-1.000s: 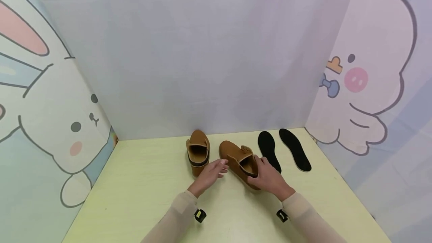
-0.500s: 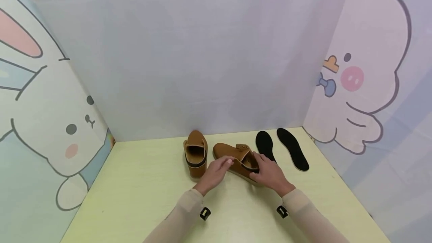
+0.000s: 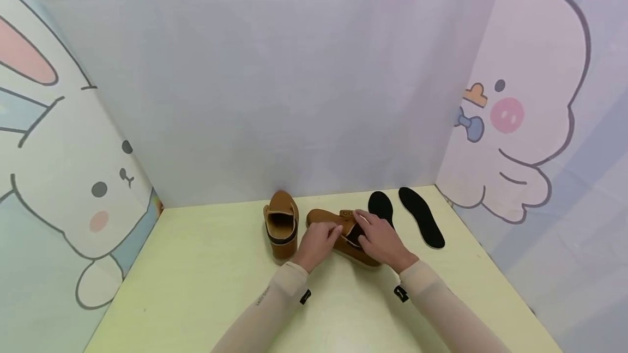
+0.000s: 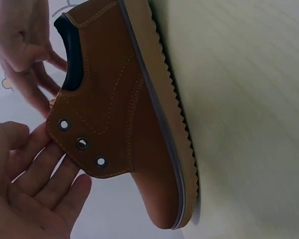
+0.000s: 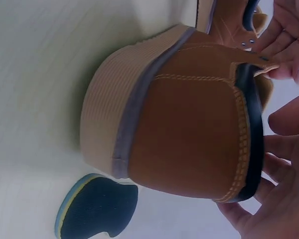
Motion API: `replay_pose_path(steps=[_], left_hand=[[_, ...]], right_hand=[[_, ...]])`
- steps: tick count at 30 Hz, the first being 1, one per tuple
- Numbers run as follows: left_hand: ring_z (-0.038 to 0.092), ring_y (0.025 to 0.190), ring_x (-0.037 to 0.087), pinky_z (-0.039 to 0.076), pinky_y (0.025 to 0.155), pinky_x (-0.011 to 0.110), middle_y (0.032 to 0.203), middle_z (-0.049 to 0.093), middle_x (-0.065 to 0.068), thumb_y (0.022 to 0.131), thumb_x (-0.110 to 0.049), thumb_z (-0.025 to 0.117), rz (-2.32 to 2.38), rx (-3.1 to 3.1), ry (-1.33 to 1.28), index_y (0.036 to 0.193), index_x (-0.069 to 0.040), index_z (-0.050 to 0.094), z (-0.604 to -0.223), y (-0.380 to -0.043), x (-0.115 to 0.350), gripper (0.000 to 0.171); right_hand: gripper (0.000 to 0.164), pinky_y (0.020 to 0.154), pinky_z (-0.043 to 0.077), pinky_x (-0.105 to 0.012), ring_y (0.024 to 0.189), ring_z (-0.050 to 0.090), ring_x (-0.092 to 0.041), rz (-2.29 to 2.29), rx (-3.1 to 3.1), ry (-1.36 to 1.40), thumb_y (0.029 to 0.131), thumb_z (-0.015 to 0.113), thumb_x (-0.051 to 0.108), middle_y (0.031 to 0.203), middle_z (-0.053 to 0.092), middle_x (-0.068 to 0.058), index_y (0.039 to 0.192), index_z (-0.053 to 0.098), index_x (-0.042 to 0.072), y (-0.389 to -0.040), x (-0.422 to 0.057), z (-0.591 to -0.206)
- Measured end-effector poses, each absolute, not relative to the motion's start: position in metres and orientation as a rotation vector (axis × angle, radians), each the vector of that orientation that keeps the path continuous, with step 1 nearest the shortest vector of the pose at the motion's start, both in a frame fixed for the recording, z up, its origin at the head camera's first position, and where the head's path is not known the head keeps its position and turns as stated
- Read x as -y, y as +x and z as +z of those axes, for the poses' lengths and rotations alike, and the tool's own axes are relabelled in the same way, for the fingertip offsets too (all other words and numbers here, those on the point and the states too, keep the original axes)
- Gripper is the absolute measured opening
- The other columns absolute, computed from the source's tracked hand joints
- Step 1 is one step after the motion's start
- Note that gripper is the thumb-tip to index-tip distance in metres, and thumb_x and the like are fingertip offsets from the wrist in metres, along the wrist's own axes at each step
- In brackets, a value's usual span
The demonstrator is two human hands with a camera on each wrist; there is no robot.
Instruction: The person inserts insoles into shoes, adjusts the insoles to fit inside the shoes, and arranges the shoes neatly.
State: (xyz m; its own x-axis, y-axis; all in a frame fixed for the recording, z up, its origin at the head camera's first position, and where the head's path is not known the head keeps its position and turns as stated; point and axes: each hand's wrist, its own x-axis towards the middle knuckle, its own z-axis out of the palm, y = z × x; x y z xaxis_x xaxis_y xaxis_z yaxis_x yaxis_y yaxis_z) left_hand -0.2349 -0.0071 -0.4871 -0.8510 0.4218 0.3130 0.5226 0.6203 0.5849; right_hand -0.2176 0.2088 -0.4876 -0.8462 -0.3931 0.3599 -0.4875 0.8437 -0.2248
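A brown leather shoe (image 3: 320, 215) with a dark padded collar and a ridged tan sole stands in front of me, its toe pointing away to the left. My left hand (image 3: 314, 245) holds the near eyelet flap (image 4: 84, 137), fingertips at its edge beside three metal eyelets. At the opening, my right hand (image 3: 385, 241) grips the far side of the collar (image 5: 251, 144), thumb on the inner side and fingers outside. Its matching shoe (image 3: 283, 248) sits upright just to the left, toe toward the back wall.
Two black insoles lie on the pale yellow table (image 3: 206, 266) at the right: one insole (image 3: 380, 204) partly behind my right hand, the other insole (image 3: 423, 217) farther right. Cloth walls with a rabbit (image 3: 83, 178) and a chick (image 3: 530, 124) enclose the back and sides.
My left hand has moved right, from between the shoes onto the near flap. The gripped shoe has turned slightly, its toe shifting left. My right hand has slid forward along the collar.
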Motion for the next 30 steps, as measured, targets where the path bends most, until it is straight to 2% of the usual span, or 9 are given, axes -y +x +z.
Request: replay_pose_path(steps=[2,3,9,16,19,24,30], left_hand=[[0.044,0.054,0.005,0.039,0.051,0.022,0.059,0.05,-0.007,0.104,-0.03,0.06,-1.031,2.723,-0.789,0.089,-0.01,0.077,-0.486,-0.235,0.008,0.03],[0.043,0.054,0.004,0.038,0.051,0.021,0.06,0.052,-0.009,0.103,-0.029,0.063,-1.024,2.739,-0.788,0.088,-0.011,0.078,-0.486,-0.235,0.009,0.028],[0.053,0.062,0.001,0.044,0.055,0.02,0.078,0.069,-0.013,0.095,-0.027,0.074,-0.956,2.854,-0.789,0.089,-0.017,0.082,-0.486,-0.233,0.014,0.015],[0.056,0.07,0.001,0.049,0.063,0.02,0.082,0.068,-0.012,0.089,-0.019,0.079,-0.937,2.913,-0.891,0.084,-0.017,0.078,-0.487,-0.237,0.014,0.006],[0.056,0.074,0.002,0.05,0.066,0.02,0.082,0.064,-0.012,0.087,-0.017,0.081,-0.944,2.92,-0.939,0.08,-0.018,0.074,-0.488,-0.239,0.013,0.01],[0.053,0.076,0.004,0.048,0.068,0.02,0.084,0.057,-0.011,0.085,-0.019,0.084,-0.904,2.92,-0.978,0.087,-0.018,0.07,-0.493,-0.243,0.012,0.014],[0.051,0.075,0.006,0.047,0.066,0.021,0.084,0.054,-0.009,0.083,-0.023,0.085,-0.869,2.918,-0.975,0.09,-0.017,0.066,-0.496,-0.246,0.011,0.022]], right_hand=[[0.057,0.102,0.043,-0.06,0.134,0.049,-0.039,0.43,2.761,0.645,0.096,0.058,0.012,0.152,0.046,-0.018,0.15,0.047,-0.001,-0.22,-0.21,-0.49],[0.058,0.102,0.043,-0.061,0.134,0.048,-0.039,0.424,2.774,0.633,0.096,0.058,0.013,0.152,0.045,-0.018,0.151,0.046,-0.001,-0.221,-0.21,-0.492],[0.057,0.102,0.042,-0.062,0.135,0.047,-0.041,0.43,2.804,0.577,0.097,0.057,0.014,0.154,0.044,-0.019,0.151,0.046,-0.001,-0.226,-0.215,-0.496],[0.057,0.103,0.04,-0.061,0.136,0.045,-0.043,0.401,2.906,0.49,0.1,0.054,0.019,0.157,0.04,-0.019,0.152,0.043,-0.003,-0.231,-0.22,-0.502],[0.058,0.104,0.039,-0.062,0.136,0.045,-0.044,0.427,2.945,0.455,0.101,0.054,0.021,0.157,0.041,-0.019,0.152,0.042,-0.002,-0.233,-0.22,-0.503],[0.059,0.105,0.038,-0.065,0.133,0.047,-0.047,0.513,2.973,0.408,0.097,0.058,0.021,0.151,0.047,-0.022,0.15,0.046,-0.003,-0.236,-0.218,-0.504],[0.051,0.098,0.048,-0.058,0.12,0.059,-0.041,0.644,2.985,0.351,0.095,0.06,0.017,0.134,0.061,-0.02,0.143,0.055,0.0,-0.241,-0.215,-0.506]])
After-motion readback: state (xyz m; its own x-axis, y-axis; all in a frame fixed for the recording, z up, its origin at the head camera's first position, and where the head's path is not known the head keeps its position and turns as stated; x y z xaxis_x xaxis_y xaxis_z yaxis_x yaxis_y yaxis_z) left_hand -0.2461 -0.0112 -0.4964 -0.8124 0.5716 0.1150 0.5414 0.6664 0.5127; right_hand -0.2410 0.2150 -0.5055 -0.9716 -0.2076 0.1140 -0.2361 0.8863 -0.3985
